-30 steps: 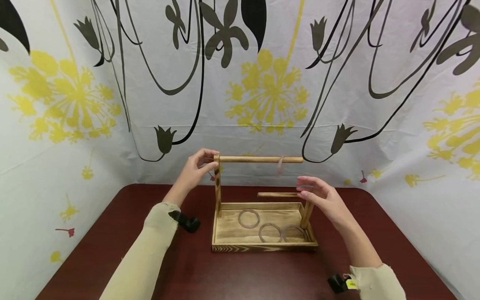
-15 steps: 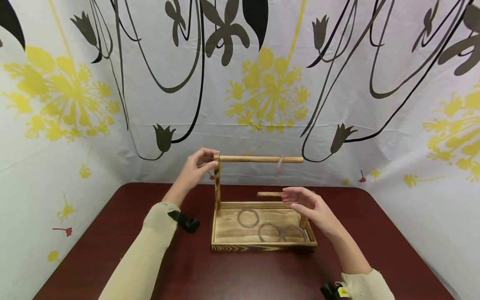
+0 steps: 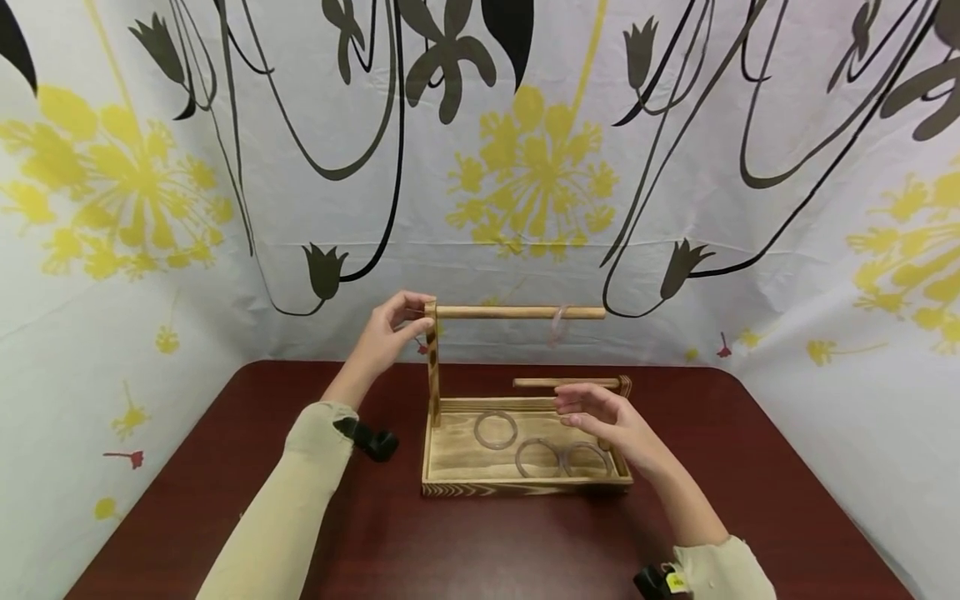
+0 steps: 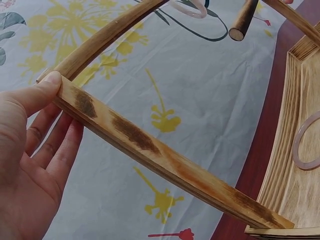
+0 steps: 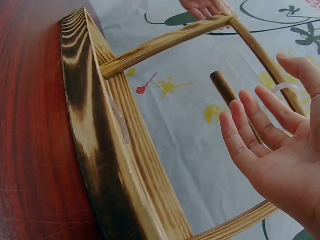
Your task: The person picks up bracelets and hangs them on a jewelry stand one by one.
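My left hand pinches the top of the tall wooden post at the stand's left end, thumb on one face and fingers behind. From that post a round upper bar runs right, with a clear pinkish ring hanging on it. My right hand holds nothing; its fingers are spread and loosely bent, palm facing left. It is just in front of the lower bar and hides part of the short right post. In the right wrist view, the fingers overlap the lower bar.
The stand rises from a shallow wooden tray on a dark red table. Inside the tray lie a ring at the back and two rings side by side near the front right. A patterned cloth hangs behind the table.
My right hand has moved left and slightly down, from the lower bar's right end to over the tray's right part. The left hand keeps its grip on the post.
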Available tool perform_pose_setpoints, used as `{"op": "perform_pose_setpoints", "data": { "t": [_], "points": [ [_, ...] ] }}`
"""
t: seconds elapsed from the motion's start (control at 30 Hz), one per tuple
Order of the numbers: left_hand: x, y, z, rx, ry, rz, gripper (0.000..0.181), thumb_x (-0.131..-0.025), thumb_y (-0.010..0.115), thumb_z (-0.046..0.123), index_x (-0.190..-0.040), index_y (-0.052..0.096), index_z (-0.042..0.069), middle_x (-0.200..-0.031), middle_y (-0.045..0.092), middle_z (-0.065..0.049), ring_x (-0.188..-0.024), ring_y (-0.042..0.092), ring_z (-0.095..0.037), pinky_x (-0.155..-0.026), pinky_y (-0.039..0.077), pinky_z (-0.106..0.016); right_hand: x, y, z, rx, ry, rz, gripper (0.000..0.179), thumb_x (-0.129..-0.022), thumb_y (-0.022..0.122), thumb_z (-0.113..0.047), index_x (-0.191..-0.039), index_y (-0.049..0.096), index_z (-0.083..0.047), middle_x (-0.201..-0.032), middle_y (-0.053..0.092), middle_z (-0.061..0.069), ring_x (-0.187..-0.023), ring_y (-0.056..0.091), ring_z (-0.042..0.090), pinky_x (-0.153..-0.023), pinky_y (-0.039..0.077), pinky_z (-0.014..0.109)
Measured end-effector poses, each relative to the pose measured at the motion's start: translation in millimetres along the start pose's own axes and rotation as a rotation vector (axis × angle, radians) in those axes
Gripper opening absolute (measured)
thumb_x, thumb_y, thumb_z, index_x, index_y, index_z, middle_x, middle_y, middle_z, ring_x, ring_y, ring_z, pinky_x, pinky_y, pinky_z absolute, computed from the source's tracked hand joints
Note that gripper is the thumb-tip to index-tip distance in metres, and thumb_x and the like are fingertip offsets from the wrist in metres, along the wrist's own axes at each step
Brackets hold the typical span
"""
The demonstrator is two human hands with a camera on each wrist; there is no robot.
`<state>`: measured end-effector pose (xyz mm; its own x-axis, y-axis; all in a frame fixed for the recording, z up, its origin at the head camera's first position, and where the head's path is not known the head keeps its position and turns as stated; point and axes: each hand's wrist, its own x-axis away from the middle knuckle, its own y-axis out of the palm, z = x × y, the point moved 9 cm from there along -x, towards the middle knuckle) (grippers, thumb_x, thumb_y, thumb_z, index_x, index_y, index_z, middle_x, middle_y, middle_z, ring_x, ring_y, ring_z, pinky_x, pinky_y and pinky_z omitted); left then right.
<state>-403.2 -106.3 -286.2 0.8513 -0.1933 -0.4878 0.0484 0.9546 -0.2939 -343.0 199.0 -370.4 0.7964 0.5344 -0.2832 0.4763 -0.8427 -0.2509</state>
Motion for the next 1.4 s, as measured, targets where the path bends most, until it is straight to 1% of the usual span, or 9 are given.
{"op": "perform_pose_setpoints", "data": {
  "t": [0.13, 0.33, 0.47, 0.6, 0.8, 0.9, 1.03, 1.13, 1.4],
  "points": [
    [0.6, 0.8, -1.2, 0.002, -0.007, -0.007, 0.030, -0.097, 0.063, 0.006, -0.126, 0.059, -0.003, -0.120, 0.061, -0.021, -0.104, 0.063, -0.013, -0.085, 0.053, -0.019, 0.9, 3.3, 6.3, -0.003, 0.001, -0.003, 0.040, -0.098, 0.058, -0.002, -0.136, 0.050, 0.009, -0.125, 0.066, -0.010, -0.115, 0.065, 0.011, -0.095, 0.056, 0.029],
    [0.9, 0.9, -0.6, 0.015, -0.003, -0.009, 0.031, -0.097, 0.062, 0.004, -0.126, 0.059, -0.005, -0.120, 0.061, -0.023, -0.100, 0.062, -0.007, -0.084, 0.053, -0.019, -2.2, 14.0, 19.3, -0.006, 0.030, -0.032, 0.038, -0.099, 0.058, -0.007, -0.136, 0.052, 0.004, -0.125, 0.065, -0.001, -0.117, 0.064, 0.019, -0.095, 0.056, 0.030],
    [-0.2, 0.0, 1.0, 0.010, -0.001, -0.007, 0.030, -0.097, 0.062, 0.003, -0.126, 0.059, -0.004, -0.119, 0.061, -0.023, -0.099, 0.062, -0.005, -0.084, 0.053, -0.018, -6.4, 22.0, 29.4, -0.008, 0.063, -0.032, 0.038, -0.099, 0.060, -0.010, -0.135, 0.054, 0.000, -0.127, 0.064, 0.000, -0.118, 0.063, 0.020, -0.094, 0.056, 0.028],
    [-1.5, 0.0, 1.9, 0.005, -0.003, -0.005, 0.032, -0.097, 0.063, 0.004, -0.127, 0.058, -0.004, -0.119, 0.061, -0.023, -0.101, 0.062, -0.008, -0.085, 0.051, -0.018, -11.4, 30.3, 35.6, -0.001, 0.057, -0.014, 0.040, -0.097, 0.063, -0.011, -0.135, 0.055, 0.002, -0.127, 0.064, 0.002, -0.117, 0.063, 0.020, -0.092, 0.056, 0.025],
    [-1.3, 0.1, -0.7, 0.005, -0.010, -0.004, 0.031, -0.097, 0.063, 0.005, -0.126, 0.059, -0.003, -0.118, 0.061, -0.022, -0.100, 0.062, -0.010, -0.083, 0.052, -0.018, -19.4, 42.1, 47.7, 0.015, 0.071, 0.023, 0.041, -0.096, 0.065, -0.010, -0.132, 0.055, 0.006, -0.128, 0.060, 0.027, -0.111, 0.065, 0.016, -0.090, 0.055, 0.022],
    [-0.8, -0.7, -2.2, 0.000, -0.010, 0.001, 0.030, -0.097, 0.063, 0.005, -0.126, 0.060, -0.003, -0.118, 0.061, -0.022, -0.100, 0.062, -0.010, -0.083, 0.051, -0.018, -23.3, 46.2, 52.7, 0.039, 0.089, 0.040, 0.042, -0.096, 0.065, -0.010, -0.133, 0.054, 0.008, -0.129, 0.056, 0.036, -0.112, 0.065, 0.022, -0.089, 0.054, 0.021],
    [-2.2, 0.2, -3.3, 0.001, -0.004, 0.002, 0.030, -0.097, 0.063, 0.004, -0.126, 0.060, -0.003, -0.118, 0.061, -0.022, -0.100, 0.062, -0.010, -0.084, 0.052, -0.018, -28.2, 48.4, 60.9, 0.057, 0.146, 0.069, 0.045, -0.095, 0.065, -0.013, -0.134, 0.054, 0.007, -0.130, 0.056, 0.036, -0.113, 0.063, 0.030, -0.088, 0.055, 0.023],
    [-3.5, 2.3, -3.3, 0.006, -0.007, -0.008, 0.030, -0.097, 0.063, 0.005, -0.126, 0.059, -0.003, -0.118, 0.061, -0.023, -0.100, 0.062, -0.009, -0.084, 0.052, -0.019, -31.3, 49.8, 66.5, 0.048, 0.182, 0.084, 0.047, -0.095, 0.066, -0.013, -0.135, 0.053, 0.007, -0.131, 0.056, 0.035, -0.113, 0.062, 0.030, -0.088, 0.055, 0.024],
    [-2.1, 0.6, -0.5, 0.013, -0.005, -0.012, 0.029, -0.096, 0.063, 0.003, -0.124, 0.059, -0.004, -0.119, 0.061, -0.024, -0.098, 0.062, -0.004, -0.085, 0.053, -0.019, -42.2, 54.4, 73.4, 0.053, 0.184, 0.143, 0.041, -0.094, 0.066, -0.009, -0.132, 0.057, 0.005, -0.130, 0.056, 0.033, -0.117, 0.059, 0.043, -0.084, 0.054, 0.022]
  ]
}}
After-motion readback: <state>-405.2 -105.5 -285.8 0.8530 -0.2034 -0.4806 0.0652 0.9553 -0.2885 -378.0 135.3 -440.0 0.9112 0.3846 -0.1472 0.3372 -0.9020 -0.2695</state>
